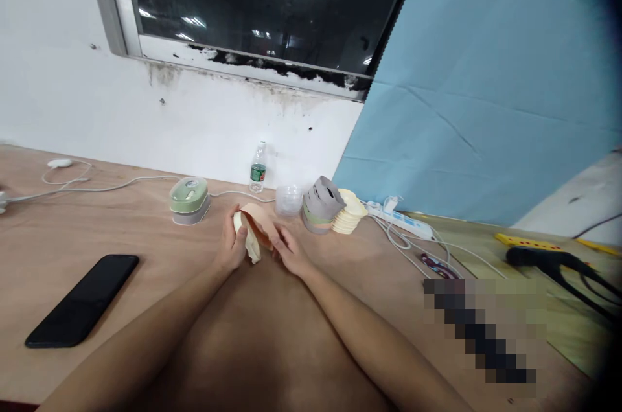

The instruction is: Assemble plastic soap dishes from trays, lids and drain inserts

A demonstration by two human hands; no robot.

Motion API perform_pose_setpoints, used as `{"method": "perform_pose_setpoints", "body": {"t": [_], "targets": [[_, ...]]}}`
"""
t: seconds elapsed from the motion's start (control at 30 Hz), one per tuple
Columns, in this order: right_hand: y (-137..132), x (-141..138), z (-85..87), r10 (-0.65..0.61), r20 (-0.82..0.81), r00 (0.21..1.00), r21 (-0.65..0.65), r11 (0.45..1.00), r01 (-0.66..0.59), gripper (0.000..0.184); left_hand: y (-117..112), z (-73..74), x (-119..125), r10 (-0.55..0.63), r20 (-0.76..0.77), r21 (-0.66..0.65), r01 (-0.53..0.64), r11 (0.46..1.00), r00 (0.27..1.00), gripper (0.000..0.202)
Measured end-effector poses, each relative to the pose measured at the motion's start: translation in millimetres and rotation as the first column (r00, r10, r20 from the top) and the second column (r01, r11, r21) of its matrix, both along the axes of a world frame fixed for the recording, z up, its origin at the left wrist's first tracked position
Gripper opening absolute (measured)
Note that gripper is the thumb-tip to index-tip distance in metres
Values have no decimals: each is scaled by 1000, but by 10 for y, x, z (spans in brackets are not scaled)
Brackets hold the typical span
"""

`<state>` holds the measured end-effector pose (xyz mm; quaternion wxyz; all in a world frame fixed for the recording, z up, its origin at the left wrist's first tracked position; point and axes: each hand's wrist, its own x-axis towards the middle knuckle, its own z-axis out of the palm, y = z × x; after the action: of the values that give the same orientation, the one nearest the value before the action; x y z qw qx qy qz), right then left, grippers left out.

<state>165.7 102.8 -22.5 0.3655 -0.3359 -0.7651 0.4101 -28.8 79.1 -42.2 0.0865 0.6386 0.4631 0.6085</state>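
Both my hands meet over the middle of the wooden table [146, 250]. My left hand [232, 242] is closed round a small stack of pale yellow, cup-shaped paper pieces [251, 237]. My right hand [287, 249] pinches the top tan piece of that stack from the right. Just behind them stands a pile of similar cream pieces [348, 212] with a grey one [322, 198] on top.
A black phone [83, 298] lies at the left front. A green round container [189, 199], a small water bottle [258, 168], a clear plastic cup [289, 199] stand near the wall. White cables, a power strip [401, 219] and a black tool [558, 263] lie right.
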Motion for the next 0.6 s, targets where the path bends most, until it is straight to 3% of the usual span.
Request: {"method": "perform_pose_setpoints", "body": {"t": [0.13, 0.33, 0.47, 0.6], "targets": [[104, 8, -79, -170, -113, 979, -29, 985, 168, 52, -11, 11, 16, 10, 40, -10, -10, 1000, 999, 57], [129, 20, -59, -255, -185, 949, 129, 951, 280, 49, -28, 57, 29, 27, 31, -18, -27, 999, 999, 57], [183, 196, 229, -376, -290, 880, 219, 870, 443, 44, -44, 78, 24, -10, 16, 2, 10, 1000, 1000, 58], [351, 608, 680, -514, -547, 661, 109, 739, 665, 48, -65, 97, 33, -34, -34, -16, 33, 999, 999, 60]]}}
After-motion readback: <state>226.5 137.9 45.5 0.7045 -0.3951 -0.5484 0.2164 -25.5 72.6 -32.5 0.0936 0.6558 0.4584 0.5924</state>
